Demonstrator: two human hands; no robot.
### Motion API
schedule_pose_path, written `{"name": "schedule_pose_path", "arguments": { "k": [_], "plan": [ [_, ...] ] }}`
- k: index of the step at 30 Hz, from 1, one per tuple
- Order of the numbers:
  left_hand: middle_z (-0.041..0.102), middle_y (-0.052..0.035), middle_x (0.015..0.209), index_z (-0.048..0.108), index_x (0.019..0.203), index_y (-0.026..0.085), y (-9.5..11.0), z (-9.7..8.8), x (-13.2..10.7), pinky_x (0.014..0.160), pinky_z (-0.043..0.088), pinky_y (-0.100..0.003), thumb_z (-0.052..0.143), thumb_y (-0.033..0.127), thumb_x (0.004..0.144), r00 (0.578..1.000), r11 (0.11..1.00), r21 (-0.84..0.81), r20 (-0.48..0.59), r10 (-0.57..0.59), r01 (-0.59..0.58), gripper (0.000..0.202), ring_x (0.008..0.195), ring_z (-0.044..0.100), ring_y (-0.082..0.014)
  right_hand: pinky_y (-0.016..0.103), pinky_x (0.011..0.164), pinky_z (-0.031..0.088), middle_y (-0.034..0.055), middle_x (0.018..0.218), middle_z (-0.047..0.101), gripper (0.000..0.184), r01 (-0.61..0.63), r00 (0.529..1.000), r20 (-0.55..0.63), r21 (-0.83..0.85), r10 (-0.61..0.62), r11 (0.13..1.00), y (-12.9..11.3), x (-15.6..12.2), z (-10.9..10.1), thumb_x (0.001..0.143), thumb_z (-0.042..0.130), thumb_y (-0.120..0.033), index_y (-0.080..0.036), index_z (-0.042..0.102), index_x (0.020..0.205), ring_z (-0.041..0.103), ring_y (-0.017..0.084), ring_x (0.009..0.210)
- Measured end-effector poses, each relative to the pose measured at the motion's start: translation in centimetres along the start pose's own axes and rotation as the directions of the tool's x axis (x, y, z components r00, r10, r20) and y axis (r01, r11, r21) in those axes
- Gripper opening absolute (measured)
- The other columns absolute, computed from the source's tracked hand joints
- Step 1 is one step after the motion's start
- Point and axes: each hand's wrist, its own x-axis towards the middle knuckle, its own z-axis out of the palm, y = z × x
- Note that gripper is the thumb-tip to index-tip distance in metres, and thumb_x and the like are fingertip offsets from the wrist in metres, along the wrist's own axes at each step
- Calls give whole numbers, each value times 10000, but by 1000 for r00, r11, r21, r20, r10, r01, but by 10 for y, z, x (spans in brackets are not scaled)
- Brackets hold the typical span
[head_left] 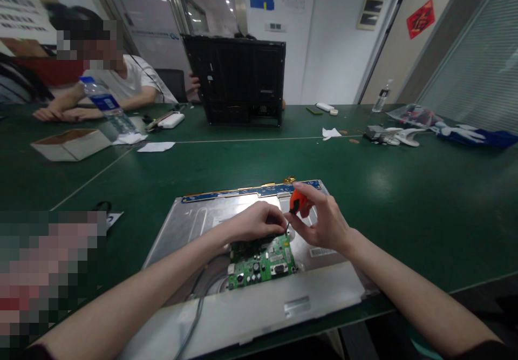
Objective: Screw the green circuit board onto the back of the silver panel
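Note:
A silver monitor panel [194,219] lies back-up on the green table in front of me, with a green circuit board [261,263] on it. My right hand [319,222] grips an orange-handled screwdriver [298,201], its thin shaft pointing down at the board's far edge. My left hand [254,222] is closed, fingers pinched beside the screwdriver tip on the top edge of the board. What the left fingers pinch is too small to see. A grey cable [198,300] runs from the board toward me.
Across the green table [404,187] another person holds a black monitor back cover [237,79] upright. A person at far left sits behind a water bottle [106,106] and a cardboard box [70,143]. Gloves and a bag [413,125] lie at right.

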Motion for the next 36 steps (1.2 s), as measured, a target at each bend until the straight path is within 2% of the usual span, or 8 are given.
{"name": "schedule_pose_path", "arguments": {
  "k": [11, 24, 36],
  "plan": [
    [700, -22, 750, 726, 831, 139, 1, 0, 0, 678, 439, -250, 665, 225, 785, 1000, 1000, 17, 23, -6, 5, 115, 704, 601, -163, 216, 457, 469, 13, 855, 624, 625, -8, 1000, 24, 24, 7, 1000, -1, 0, -2, 843, 502, -153, -214, 261, 1417, 539, 95, 537],
    [666, 5, 712, 703, 771, 151, 1, 1, -1, 657, 432, -231, 673, 242, 788, 1000, 1000, 8, -5, -4, 4, 97, 672, 576, -139, 215, 435, 445, -20, 820, 600, 620, 4, 1000, -2, -3, -4, 1000, 0, 0, 0, 867, 557, -208, -261, 263, 1410, 518, 92, 511],
    [689, -5, 739, 717, 827, 146, 1, 0, 0, 668, 434, -234, 663, 218, 796, 999, 1000, 0, 33, -8, 8, 95, 693, 592, -146, 211, 453, 480, 1, 822, 598, 659, -15, 999, 30, 26, 15, 1000, 0, -1, -2, 836, 500, -148, -215, 235, 1436, 530, 97, 533]
  ]
}}
